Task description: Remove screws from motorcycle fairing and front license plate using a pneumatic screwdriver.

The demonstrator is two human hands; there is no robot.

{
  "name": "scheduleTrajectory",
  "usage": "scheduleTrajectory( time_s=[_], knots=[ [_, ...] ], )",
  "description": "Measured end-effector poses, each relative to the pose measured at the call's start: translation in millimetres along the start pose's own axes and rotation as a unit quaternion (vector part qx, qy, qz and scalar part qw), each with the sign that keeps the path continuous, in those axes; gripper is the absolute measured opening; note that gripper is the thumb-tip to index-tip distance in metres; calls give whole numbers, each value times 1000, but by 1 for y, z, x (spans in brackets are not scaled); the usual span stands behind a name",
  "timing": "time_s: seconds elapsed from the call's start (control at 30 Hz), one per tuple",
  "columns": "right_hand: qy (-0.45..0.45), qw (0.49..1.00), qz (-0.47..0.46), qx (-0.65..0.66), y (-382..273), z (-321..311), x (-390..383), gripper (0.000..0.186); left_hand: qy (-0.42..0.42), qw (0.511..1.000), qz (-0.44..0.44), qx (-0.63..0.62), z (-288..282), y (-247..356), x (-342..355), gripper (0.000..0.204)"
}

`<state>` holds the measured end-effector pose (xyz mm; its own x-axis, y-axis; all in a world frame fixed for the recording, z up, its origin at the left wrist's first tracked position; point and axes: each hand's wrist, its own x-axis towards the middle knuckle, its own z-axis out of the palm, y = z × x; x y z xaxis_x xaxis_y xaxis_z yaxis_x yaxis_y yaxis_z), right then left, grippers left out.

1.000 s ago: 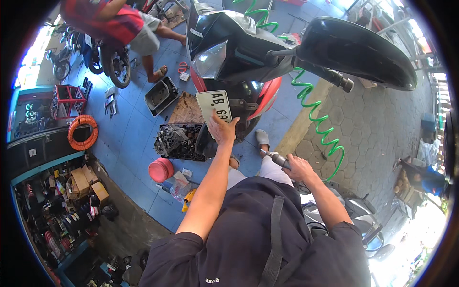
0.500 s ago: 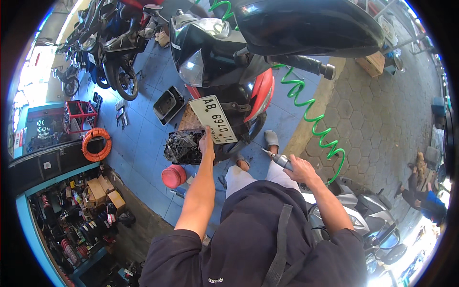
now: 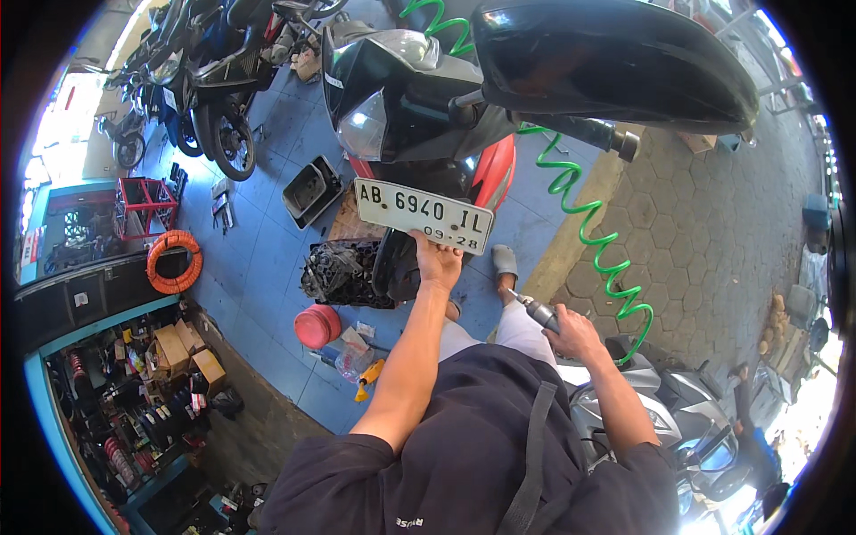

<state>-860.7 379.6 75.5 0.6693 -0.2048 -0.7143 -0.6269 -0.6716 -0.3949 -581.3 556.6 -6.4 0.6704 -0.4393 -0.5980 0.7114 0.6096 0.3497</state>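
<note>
A white licence plate (image 3: pixel 419 214) is held by its lower edge in my left hand (image 3: pixel 437 263), fingers closed on it. It lies nearly level across the front of a black and red motorcycle (image 3: pixel 410 111), hiding part of the front end. My right hand (image 3: pixel 575 334) is wrapped round a grey power screwdriver (image 3: pixel 541 314) with a thin bit pointing forward and left, away from the plate. Beneath the plate, the motorcycle's front wheel (image 3: pixel 397 267) shows in part.
A greasy engine part (image 3: pixel 339 272), a pink container (image 3: pixel 316 327) and a black tray (image 3: pixel 312 192) are on the blue tiles. The motorcycle's mirror (image 3: pixel 615 67) juts out above. A coiled green hose (image 3: pixel 599 241) hangs at right. A silver scooter (image 3: pixel 629 406) stands close at my right.
The plate has turned from a steep slant to nearly level and moved right with my left hand. My right hand still grips the screwdriver, slightly lower and further right.
</note>
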Motion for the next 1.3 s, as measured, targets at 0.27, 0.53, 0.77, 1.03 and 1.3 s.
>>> scheduleTrajectory(
  time_s=[0.27,0.53,0.77,1.03,1.3],
  knots=[
    [-7,999,25,22,-2,-7,8,53,161,981,-93,46,37,54,-40,52],
    [18,998,9,53,3,3,7,53,46,985,-142,-88,19,102,-59,49],
    [14,1000,10,25,12,0,10,50,53,990,-124,-38,33,88,-57,40],
    [-9,996,-57,-73,-4,-42,48,46,4,981,-84,-172,38,64,-73,55],
    [30,987,-62,-146,-5,-80,51,45,29,954,-100,-282,44,108,-75,38]
  ],
)
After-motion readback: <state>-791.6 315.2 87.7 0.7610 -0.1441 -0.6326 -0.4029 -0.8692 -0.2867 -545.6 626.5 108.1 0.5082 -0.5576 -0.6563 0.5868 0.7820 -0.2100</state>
